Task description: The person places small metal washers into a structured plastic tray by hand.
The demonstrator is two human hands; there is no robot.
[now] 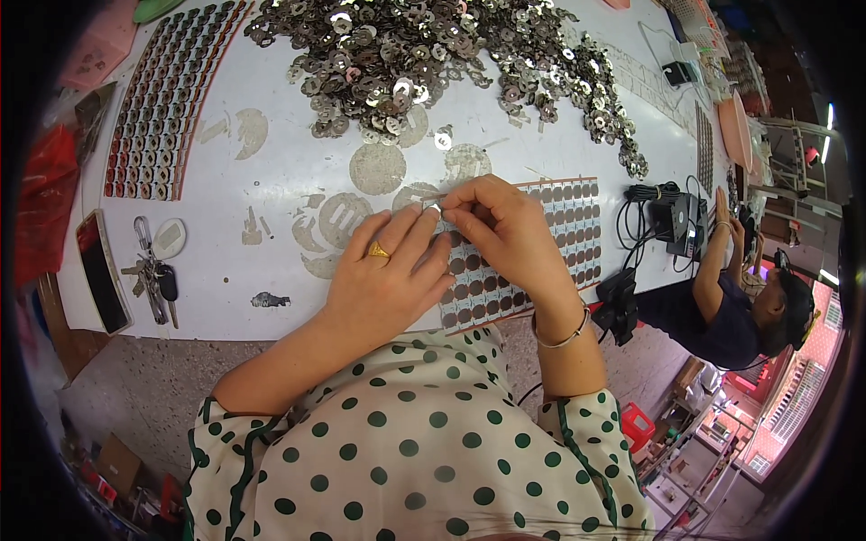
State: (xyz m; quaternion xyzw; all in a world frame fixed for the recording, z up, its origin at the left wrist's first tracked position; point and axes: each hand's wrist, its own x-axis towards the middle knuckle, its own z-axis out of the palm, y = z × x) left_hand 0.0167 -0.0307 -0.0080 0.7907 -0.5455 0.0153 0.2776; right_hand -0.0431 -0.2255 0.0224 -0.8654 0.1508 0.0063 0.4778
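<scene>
My left hand [388, 270], a gold ring on one finger, lies over the left edge of a panel of dark round discs [568, 221]. Its fingers are spread, the tips close to my right hand. My right hand [505, 225] is closed in a pinch at the panel's upper left corner. A small shiny metal piece [434, 208] shows between the fingertips of both hands; its exact shape is hidden. Rows of discs fill the panel, which lies partly under my right hand and wrist. A bangle circles my right wrist.
Loose metal washers [388, 68] form a large heap at the far side. A second disc panel [162, 108] lies at the far left. Keys [155, 279] and a phone [102, 270] sit near left. Black cabled devices [677, 221] stand right, where another person [731, 298] works.
</scene>
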